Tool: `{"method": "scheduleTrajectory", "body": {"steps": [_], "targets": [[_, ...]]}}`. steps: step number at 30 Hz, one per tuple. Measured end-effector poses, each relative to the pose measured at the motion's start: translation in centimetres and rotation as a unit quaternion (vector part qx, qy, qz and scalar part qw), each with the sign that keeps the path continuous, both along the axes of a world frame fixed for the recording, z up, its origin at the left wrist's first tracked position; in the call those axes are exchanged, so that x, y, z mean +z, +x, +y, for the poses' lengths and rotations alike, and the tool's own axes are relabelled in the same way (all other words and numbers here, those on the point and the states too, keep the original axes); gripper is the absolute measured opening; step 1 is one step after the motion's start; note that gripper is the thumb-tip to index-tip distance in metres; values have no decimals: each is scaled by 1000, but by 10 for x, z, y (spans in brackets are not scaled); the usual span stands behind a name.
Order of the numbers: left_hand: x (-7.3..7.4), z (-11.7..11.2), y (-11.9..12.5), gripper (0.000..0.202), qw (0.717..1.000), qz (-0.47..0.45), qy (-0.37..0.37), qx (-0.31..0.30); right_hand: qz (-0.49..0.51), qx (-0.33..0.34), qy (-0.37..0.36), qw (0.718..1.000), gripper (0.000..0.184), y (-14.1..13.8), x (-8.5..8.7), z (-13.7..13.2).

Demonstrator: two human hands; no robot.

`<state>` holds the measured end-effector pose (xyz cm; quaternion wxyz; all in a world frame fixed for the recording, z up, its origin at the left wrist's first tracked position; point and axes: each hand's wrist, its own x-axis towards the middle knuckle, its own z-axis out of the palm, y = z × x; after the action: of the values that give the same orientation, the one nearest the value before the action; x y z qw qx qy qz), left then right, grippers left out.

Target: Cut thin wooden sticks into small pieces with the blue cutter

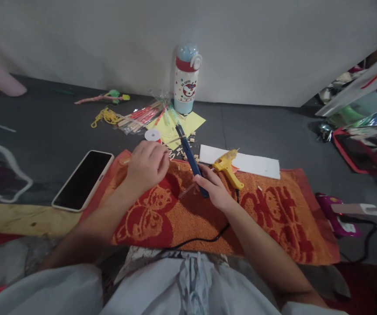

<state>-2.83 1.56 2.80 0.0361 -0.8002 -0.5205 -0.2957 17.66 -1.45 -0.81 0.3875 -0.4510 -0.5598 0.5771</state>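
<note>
My left hand (149, 162) is closed on a thin wooden stick (174, 140), which sticks out to the right of my fingers. My right hand (216, 186) grips a dark blue box cutter (190, 157), tilted with its far end up and to the left. The stick meets the cutter near that far end; whether the blade is out I cannot tell. Small cut wood bits (177, 152) lie below the crossing. A yellow glue gun (229, 168) rests just right of my right hand, partly on a white board (257, 165). Both hands are above an orange towel (191, 223).
A phone (83, 180) lies to the left. Behind are a white spool (152, 135), yellow paper (193, 122), bagged sticks (142, 116), yellow string (106, 116) and an upright bottle (186, 83) by the wall. A black cord (201, 239) crosses the towel. Another person's hand shows at far right.
</note>
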Motion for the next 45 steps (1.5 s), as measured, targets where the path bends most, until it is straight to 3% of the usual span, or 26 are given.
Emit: {"method": "scheduleTrajectory", "body": {"steps": [2,4,7,12,17,20,33,45], "targets": [[0,-7,9,31,993,-41,-102,-40,26,-5,-18,999,46,-3,1,-1],[-3,-12,18,34,965,-107,-233,-54,48,-8,-23,999,44,-6,1,-3],[-11,-16,28,37,920,-191,-335,-75,73,-3,-18,997,41,-9,0,-5],[-26,-16,35,42,832,-355,-407,-127,58,19,-6,998,41,-11,-1,-7],[-28,-19,41,49,739,-472,-462,-135,55,50,4,997,48,-13,-1,-10],[-26,-21,43,50,709,-506,-475,-127,59,52,3,997,56,-15,-3,-11],[-29,-20,42,53,734,-516,-423,-128,29,60,36,997,56,-15,-10,-11],[-27,-21,43,50,757,-494,-410,-125,21,56,30,998,56,-15,-8,-12]]}}
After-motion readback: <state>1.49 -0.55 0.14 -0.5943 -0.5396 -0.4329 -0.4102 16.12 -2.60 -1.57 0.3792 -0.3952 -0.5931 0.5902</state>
